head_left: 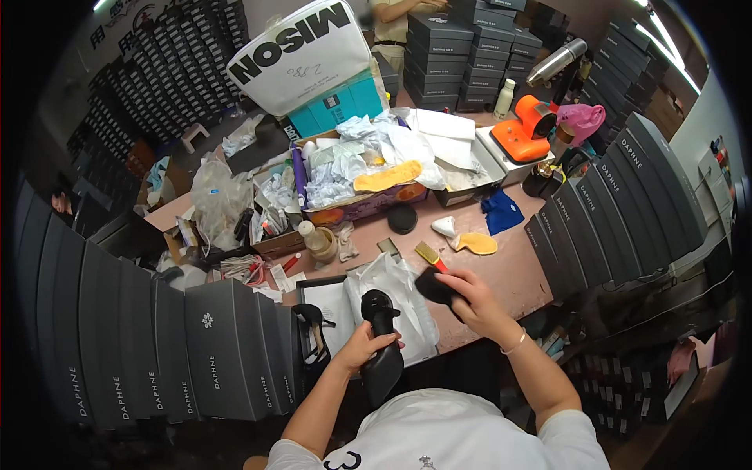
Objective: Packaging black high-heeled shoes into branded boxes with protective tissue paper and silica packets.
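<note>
My left hand [363, 347] is closed round a black shoe [382, 368], held over the near edge of an open shoe box [320, 295]. White tissue paper [392, 286] spreads out of that box. A black high-heeled shoe [313, 330] stands on edge at the box's left side. Over the table to the right, my right hand [475, 304] grips a dark, rounded pad-like thing [435, 287]; its exact kind is unclear. Just beyond those fingers is a brush [430, 255] with a red handle and yellowish bristles. Whether my fingers touch the brush cannot be made out.
Stacked dark shoe boxes [227, 352] wall in the left, and more boxes [627, 204] lean at the right. Farther back sit a carton of crumpled paper [368, 196], a bottle [317, 240], a round black tin [403, 219], a yellow insole [476, 244] and an orange device [521, 141]. Another person [389, 31] stands behind.
</note>
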Motion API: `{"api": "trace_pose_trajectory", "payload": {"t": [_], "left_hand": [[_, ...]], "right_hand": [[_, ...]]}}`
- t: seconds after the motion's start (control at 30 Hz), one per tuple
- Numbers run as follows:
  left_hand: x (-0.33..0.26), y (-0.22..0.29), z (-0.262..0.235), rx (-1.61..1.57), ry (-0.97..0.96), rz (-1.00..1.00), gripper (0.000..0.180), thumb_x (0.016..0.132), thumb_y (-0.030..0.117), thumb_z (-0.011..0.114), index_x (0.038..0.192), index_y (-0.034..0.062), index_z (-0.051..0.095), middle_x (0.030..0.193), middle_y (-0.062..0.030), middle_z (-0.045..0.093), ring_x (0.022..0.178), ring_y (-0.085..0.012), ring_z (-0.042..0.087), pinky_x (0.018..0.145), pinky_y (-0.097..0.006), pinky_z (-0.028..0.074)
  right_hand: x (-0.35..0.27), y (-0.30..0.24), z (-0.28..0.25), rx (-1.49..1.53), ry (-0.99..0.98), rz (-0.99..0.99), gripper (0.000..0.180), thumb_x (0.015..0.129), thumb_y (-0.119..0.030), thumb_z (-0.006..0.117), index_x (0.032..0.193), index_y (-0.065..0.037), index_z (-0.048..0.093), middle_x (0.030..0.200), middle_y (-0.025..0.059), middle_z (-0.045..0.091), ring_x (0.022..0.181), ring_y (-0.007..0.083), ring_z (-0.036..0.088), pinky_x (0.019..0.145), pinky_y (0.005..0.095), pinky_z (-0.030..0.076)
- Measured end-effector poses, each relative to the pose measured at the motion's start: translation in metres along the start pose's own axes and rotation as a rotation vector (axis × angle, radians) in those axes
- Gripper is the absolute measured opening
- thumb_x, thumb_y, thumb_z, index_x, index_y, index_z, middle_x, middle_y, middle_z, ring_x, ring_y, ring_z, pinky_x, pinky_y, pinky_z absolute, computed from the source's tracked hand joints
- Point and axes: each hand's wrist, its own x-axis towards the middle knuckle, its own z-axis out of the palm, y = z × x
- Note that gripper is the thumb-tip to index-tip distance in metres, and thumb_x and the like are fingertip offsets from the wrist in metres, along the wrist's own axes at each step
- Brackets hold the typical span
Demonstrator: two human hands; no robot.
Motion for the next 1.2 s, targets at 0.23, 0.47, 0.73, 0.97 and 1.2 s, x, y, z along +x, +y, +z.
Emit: {"api": "trace_pose_trajectory", "payload": {"t": [0.23, 0.47, 0.73, 0.97, 1.2], "left_hand": [[-0.025, 0.034, 0.019, -0.225, -0.123, 0.202, 0.03, 0.082, 0.005, 0.067, 0.108, -0.0007, 0.054, 0.097, -0.0099, 0.063, 0.088, -0.0223, 0.066, 0.08, -0.035, 0.053], [0.016, 0.014, 0.037, -0.233, -0.035, 0.06, 0.031, 0.085, 0.007, 0.06, 0.114, -0.0013, 0.051, 0.096, -0.0133, 0.063, 0.084, -0.0258, 0.067, 0.075, -0.036, 0.056], [0.074, 0.016, 0.021, -0.554, -0.043, 0.057, 0.056, 0.096, 0.046, 0.032, 0.119, -0.0023, 0.048, 0.103, -0.025, 0.06, 0.089, -0.0391, 0.065, 0.075, -0.044, 0.056], [0.077, 0.005, 0.019, -0.543, -0.077, -0.003, 0.065, 0.097, 0.054, 0.023, 0.126, -0.0004, 0.044, 0.105, -0.0254, 0.06, 0.09, -0.0393, 0.065, 0.079, -0.045, 0.055], [0.046, 0.015, 0.012, -0.487, -0.374, -0.025, 0.073, 0.094, 0.062, 0.024, 0.129, 0.0005, 0.042, 0.106, -0.0228, 0.06, 0.092, -0.0361, 0.065, 0.084, -0.041, 0.052]], "right_hand": [[-0.058, 0.077, 0.023, -0.466, -0.616, -0.289, 0.046, 0.076, -0.008, 0.062, 0.121, -0.015, 0.06, 0.114, 0.008, 0.054, 0.104, 0.0261, 0.053, 0.086, 0.0372, 0.043], [0.009, 0.01, 0.039, -0.013, -0.049, -0.111, 0.051, 0.072, 0.007, 0.058, 0.122, -0.004, 0.058, 0.112, 0.0159, 0.054, 0.098, 0.0324, 0.056, 0.087, 0.0366, 0.047], [-0.033, 0.217, 0.009, -0.237, 0.2, 0.324, 0.043, 0.08, 0.001, 0.055, 0.123, -0.001, 0.055, 0.113, 0.0209, 0.054, 0.103, 0.0374, 0.054, 0.09, 0.0411, 0.044], [0.037, 0.198, -0.003, 0.091, 0.06, 0.376, 0.041, 0.092, -0.021, 0.058, 0.125, 0.003, 0.053, 0.122, 0.0193, 0.057, 0.114, 0.028, 0.054, 0.096, 0.0336, 0.042], [0.09, 0.109, -0.019, 0.318, -0.215, 0.354, 0.044, 0.098, -0.025, 0.051, 0.131, 0.005, 0.047, 0.12, 0.0129, 0.06, 0.113, 0.0178, 0.056, 0.094, 0.03, 0.044]]}}
